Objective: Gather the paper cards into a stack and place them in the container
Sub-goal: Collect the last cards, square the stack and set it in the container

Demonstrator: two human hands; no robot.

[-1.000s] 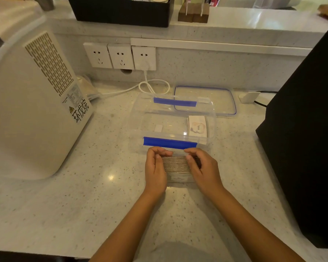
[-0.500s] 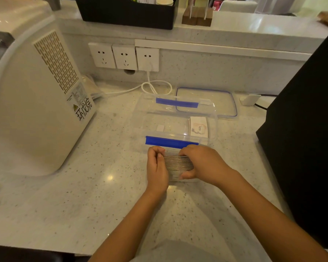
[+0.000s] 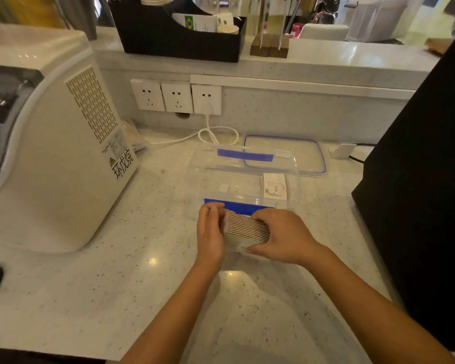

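A thick stack of paper cards (image 3: 246, 228) is held on edge just above the counter, its striped edges facing up. My right hand (image 3: 284, 236) grips the stack from the right, fingers over its far side and thumb on the near side. My left hand (image 3: 210, 232) presses flat against the stack's left end. Right behind the hands stands the clear plastic container (image 3: 294, 185) with blue clips, open. One card (image 3: 275, 189) printed "love" lies inside it at the right. The container's blue-rimmed lid (image 3: 307, 156) lies flat behind it.
A large white appliance (image 3: 53, 158) stands on the left of the speckled counter (image 3: 116, 285). A tall black box (image 3: 426, 179) blocks the right side. Wall sockets (image 3: 176, 97) with a white cable (image 3: 210, 135) are at the back. A raised shelf carries a black organiser (image 3: 174, 35).
My right hand has turned over the stack and now grips it across its width. The stack has lifted slightly and tilted, while my left hand stays against its left end.
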